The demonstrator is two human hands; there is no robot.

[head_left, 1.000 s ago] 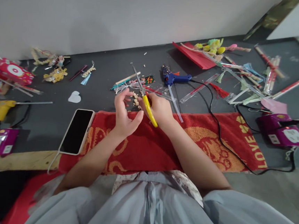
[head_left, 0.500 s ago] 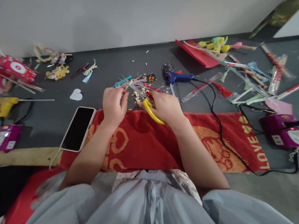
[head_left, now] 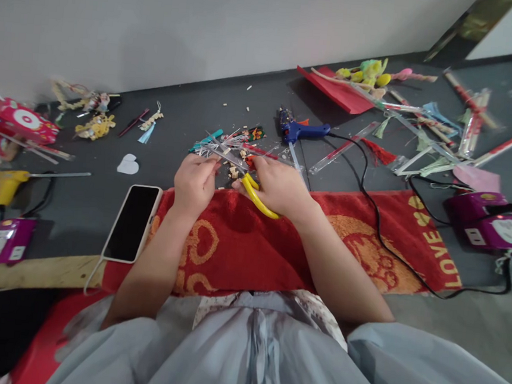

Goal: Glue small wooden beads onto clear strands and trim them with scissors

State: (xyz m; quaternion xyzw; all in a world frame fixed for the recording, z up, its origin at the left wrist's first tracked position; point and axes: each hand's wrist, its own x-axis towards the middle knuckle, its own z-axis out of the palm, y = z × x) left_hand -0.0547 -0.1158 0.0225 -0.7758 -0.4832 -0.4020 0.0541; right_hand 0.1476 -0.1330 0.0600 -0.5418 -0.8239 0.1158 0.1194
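Note:
My right hand (head_left: 278, 188) grips yellow-handled scissors (head_left: 256, 195), their blades pointing left toward my left hand. My left hand (head_left: 194, 180) pinches a thin stick or strip at its fingertips, right where the blade tips meet it; the piece is blurred and small. Both hands hover at the far edge of a red towel (head_left: 242, 244). Small tan cut bits (head_left: 235, 169) lie on the dark table (head_left: 186, 120) just beyond my fingers, beside a bundle of coloured sticks (head_left: 238, 139).
A phone (head_left: 131, 223) lies left of the towel. A blue glue gun (head_left: 301, 131) with a black cord sits behind my right hand. A yellow glue gun (head_left: 8, 185) and purple power strips (head_left: 489, 221) flank the sides. Craft decorations and wrapped sticks (head_left: 423, 123) crowd the far right.
My left hand turned palm-down and moved left to pinch the small piece. The scissors swung from pointing up and away to pointing left, low over the table.

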